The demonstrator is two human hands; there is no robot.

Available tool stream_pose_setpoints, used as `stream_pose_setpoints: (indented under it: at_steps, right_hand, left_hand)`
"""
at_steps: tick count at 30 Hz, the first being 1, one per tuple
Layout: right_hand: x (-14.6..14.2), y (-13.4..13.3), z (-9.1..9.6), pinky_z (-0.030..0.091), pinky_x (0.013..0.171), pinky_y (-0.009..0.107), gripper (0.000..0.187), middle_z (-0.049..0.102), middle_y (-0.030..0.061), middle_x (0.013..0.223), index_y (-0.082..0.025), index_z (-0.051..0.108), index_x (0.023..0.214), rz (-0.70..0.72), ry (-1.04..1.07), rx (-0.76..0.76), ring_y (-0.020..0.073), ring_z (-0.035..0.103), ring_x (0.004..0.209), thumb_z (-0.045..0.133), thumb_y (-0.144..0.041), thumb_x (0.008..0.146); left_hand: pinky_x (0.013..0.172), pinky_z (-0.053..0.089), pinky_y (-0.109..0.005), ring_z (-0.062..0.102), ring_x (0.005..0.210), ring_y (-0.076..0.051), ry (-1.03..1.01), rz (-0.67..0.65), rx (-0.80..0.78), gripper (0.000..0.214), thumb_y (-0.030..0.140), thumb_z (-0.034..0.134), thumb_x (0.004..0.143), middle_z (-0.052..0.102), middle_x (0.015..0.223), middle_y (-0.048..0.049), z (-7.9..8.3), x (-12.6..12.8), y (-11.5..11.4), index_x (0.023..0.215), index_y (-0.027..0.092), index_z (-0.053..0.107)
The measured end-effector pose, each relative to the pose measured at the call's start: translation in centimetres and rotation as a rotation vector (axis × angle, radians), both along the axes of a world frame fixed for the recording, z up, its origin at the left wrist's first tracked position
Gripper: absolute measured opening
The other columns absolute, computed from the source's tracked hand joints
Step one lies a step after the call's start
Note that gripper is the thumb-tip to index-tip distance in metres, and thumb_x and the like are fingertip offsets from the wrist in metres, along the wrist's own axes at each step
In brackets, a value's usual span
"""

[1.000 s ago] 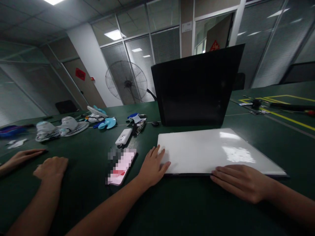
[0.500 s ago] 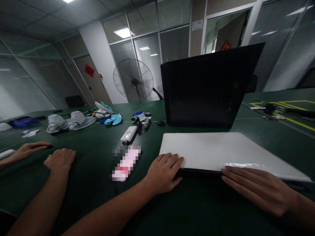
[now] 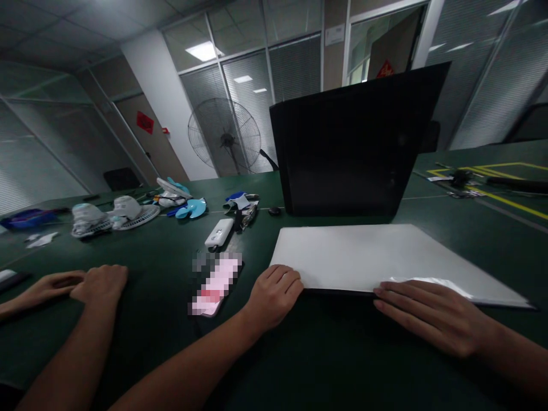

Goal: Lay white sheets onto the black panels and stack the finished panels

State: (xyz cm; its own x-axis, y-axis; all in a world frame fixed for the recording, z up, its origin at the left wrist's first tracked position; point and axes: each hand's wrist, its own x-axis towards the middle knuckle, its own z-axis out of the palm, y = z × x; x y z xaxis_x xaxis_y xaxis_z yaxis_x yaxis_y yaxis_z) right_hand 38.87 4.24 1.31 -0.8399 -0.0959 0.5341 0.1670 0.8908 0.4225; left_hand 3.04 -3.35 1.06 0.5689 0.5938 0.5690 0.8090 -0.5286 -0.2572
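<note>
A closed white laptop (image 3: 377, 257) lies flat on the dark green table (image 3: 325, 359) in front of me. My left hand (image 3: 274, 294) is at its near left corner, fingers curled against the edge. My right hand (image 3: 428, 314) rests at the laptop's front edge, fingers stretched out flat and touching the lid, holding nothing. Behind the white laptop a black laptop screen (image 3: 351, 142) stands upright.
A phone (image 3: 214, 285) lies left of my left hand, with a white power bank (image 3: 219, 232) beyond it. Another person's two hands (image 3: 96, 282) rest on the table at the left. Small fan parts (image 3: 124, 214) and blue pieces (image 3: 190, 210) lie farther back. A pedestal fan (image 3: 225, 140) stands behind.
My left hand has slid off the top of the white lid to its near left corner, and its fingers have curled. My right hand stays flat at the front edge.
</note>
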Motion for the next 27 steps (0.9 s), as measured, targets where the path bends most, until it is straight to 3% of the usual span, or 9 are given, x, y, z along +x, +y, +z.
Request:
stream_pose_setpoints:
  at_steps: [3,6,10,20,24,27]
  right_hand:
    - [-0.3,0.2,-0.5,0.059,0.084,0.033,0.042,0.066,0.0093,0.131,-0.018,0.058,0.140,-0.078,-0.032,-0.013,0.0207,0.065,0.115,0.044,-0.015,0.100]
    - [-0.5,0.7,-0.9,0.058,0.080,0.035,0.033,0.070,0.0095,0.121,-0.017,0.064,0.130,-0.143,-0.023,0.011,0.0222,0.067,0.105,0.051,-0.021,0.099]
    - [-0.6,1.1,-0.4,0.057,0.075,0.035,0.030,0.072,0.0088,0.108,-0.017,0.068,0.111,-0.138,-0.035,0.034,0.0205,0.067,0.094,0.041,-0.013,0.099]
    - [-1.4,-0.1,0.0,0.057,0.064,0.029,0.029,0.071,0.0100,0.102,-0.011,0.063,0.109,-0.116,0.004,0.141,0.0204,0.066,0.089,0.042,-0.001,0.092]
    - [-1.6,-1.8,1.5,0.054,0.063,0.027,0.035,0.070,0.0092,0.098,-0.012,0.063,0.107,-0.163,0.026,0.170,0.0184,0.065,0.084,0.039,0.004,0.087]
    - [-1.6,-4.9,2.4,0.052,0.061,0.027,0.043,0.070,0.0081,0.097,-0.015,0.060,0.107,-0.280,0.019,0.172,0.0186,0.064,0.081,0.036,0.007,0.080]
  left_hand:
    - [0.073,0.055,-0.034,0.068,0.081,-0.019,0.000,-0.014,0.031,0.020,0.013,0.050,0.099,0.072,0.086,-0.0054,-0.4,-0.2,0.2,0.089,0.018,0.067]
    - [0.071,0.053,-0.033,0.068,0.081,-0.019,-0.007,-0.031,0.040,0.018,0.014,0.052,0.099,0.073,0.087,-0.0053,-0.4,0.0,0.1,0.091,0.017,0.068]
    - [0.070,0.053,-0.032,0.068,0.079,-0.018,-0.076,-0.060,0.036,0.018,0.014,0.054,0.099,0.073,0.084,-0.0038,-0.1,0.3,0.0,0.087,0.017,0.067]
    - [0.070,0.055,-0.033,0.070,0.079,-0.017,-0.150,-0.106,0.033,0.021,0.013,0.055,0.097,0.074,0.082,-0.0034,-0.7,-0.1,0.4,0.083,0.018,0.069]
    - [0.074,0.058,-0.033,0.072,0.082,-0.017,-0.228,-0.157,0.059,0.020,0.013,0.056,0.097,0.076,0.085,-0.0033,-0.6,-0.1,0.2,0.083,0.019,0.069]
    - [0.076,0.058,-0.033,0.073,0.085,-0.017,-0.315,-0.272,0.116,0.013,0.009,0.061,0.093,0.078,0.090,-0.0030,-0.4,-0.2,0.2,0.088,0.018,0.069]
